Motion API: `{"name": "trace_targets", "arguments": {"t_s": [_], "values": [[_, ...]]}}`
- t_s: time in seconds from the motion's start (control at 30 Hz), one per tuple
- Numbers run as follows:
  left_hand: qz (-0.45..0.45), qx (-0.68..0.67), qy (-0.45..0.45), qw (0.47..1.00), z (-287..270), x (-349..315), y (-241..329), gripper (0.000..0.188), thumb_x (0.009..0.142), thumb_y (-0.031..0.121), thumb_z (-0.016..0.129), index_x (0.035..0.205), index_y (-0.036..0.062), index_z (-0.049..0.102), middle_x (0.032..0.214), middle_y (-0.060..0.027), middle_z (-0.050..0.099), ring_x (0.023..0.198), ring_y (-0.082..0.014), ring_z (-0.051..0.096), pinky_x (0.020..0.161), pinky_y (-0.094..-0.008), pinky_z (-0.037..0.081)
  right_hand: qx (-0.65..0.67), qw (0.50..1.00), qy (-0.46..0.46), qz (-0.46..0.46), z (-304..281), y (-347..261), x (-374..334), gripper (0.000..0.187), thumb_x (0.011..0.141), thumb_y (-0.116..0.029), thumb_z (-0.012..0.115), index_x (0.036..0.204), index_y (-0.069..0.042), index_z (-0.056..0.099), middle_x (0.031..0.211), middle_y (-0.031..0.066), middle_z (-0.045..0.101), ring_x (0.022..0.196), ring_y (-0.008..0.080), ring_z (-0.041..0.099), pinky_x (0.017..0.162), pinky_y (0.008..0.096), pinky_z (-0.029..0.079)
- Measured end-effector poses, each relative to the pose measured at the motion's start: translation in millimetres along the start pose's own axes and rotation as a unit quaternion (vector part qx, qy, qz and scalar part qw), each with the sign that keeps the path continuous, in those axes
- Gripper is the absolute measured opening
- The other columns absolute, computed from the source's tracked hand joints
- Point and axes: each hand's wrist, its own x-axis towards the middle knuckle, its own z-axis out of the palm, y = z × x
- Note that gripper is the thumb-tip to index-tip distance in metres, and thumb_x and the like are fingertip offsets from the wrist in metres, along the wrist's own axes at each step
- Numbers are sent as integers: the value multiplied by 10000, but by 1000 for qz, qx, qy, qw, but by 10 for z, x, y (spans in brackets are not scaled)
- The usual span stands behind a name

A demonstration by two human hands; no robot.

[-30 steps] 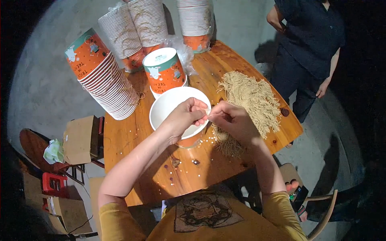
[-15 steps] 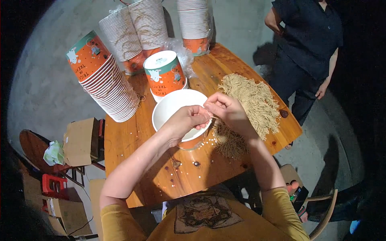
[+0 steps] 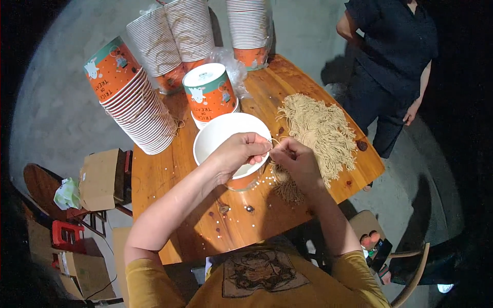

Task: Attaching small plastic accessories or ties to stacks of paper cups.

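Observation:
A paper bucket (image 3: 209,137), white inside and orange outside, stands mouth up at the middle of the wooden table. My left hand (image 3: 236,155) reaches over its mouth, and the fingers pinch at the right rim. Close beside it, just outside the rim, my right hand (image 3: 300,163) is closed in a pinch too. Between the fingertips a short loop of thin tan cord (image 3: 277,139) shows; its ends are hidden by the fingers. A large pile of tan cords (image 3: 323,136) lies to the right, with a darker, shaded bunch partly under my right hand.
Behind the bucket stands a short upside-down stack of orange buckets (image 3: 210,100). A taller leaning stack (image 3: 141,110) and more wrapped stacks (image 3: 187,33) fill the far left. Small white beads (image 3: 218,224) dot the wooden table (image 3: 174,205). A person (image 3: 393,66) stands beyond the right edge.
My right hand has turned and come down toward me, from above the rim to beside it. My left hand has barely moved. The loop of cord now shows more between them.

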Motion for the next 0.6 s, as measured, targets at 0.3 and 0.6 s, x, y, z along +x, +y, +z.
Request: {"name": "trace_targets", "arguments": {"t_s": [0.3,0.6], "values": [[-96,-40,-32,994,19,9,134,111,831,79,616,937,68,588,778,14,600,635,-33,551,527,-141,442,-98,986,29,-130,222,-129,-94,170,819,-145,663,751,-45,544,634,20,469,567,103,445,521,271,385],[-26,47,17,998,-3,-3,28,114,871,2,525,975,12,569,823,-24,604,687,-88,559,616,-206,465,-117,986,7,-119,146,-134,-127,154,860,-197,622,855,-43,615,664,42,533,611,124,533,566,290,442]]}}
